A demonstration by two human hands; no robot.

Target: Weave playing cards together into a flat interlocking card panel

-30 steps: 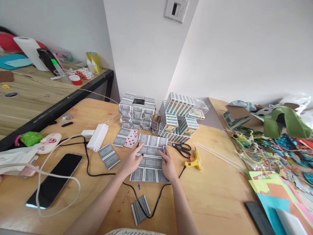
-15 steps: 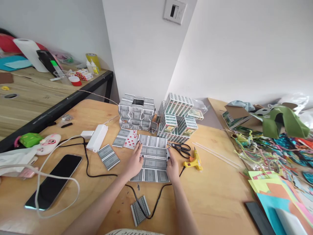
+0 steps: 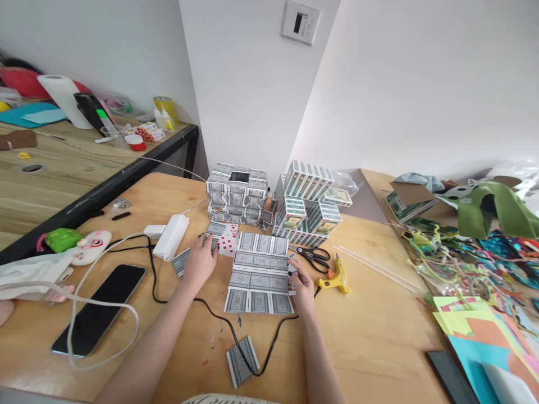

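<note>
A: Two hands were split. The right hand (image 3: pixel 302 287) sat on the right edge of the card panel (image 3: pixel 259 273), fingers curled loosely against it, apparently pinning it flat on the table (image 3: pixel 370 314). It gripped nothing that I could see.

B: And the left?

A: The left hand (image 3: pixel 199 262) was off the panel, palm down and fingers spread over the loose cards (image 3: pixel 183 260) beside the red-pip card (image 3: pixel 228 240). It was touching them but not closed on one.

B: Why was the panel there?

A: It lay face-down at centre, in front of the card tower (image 3: pixel 236 193) and the stacked card boxes (image 3: pixel 306 203). Glue gun (image 3: pixel 335 276) and scissors (image 3: pixel 314 257) lay just right of it, probably for easy right-hand reach. The gun's black cord (image 3: pixel 219 314) ran under the panel's near edge, over one stray card (image 3: pixel 241 360).
</note>
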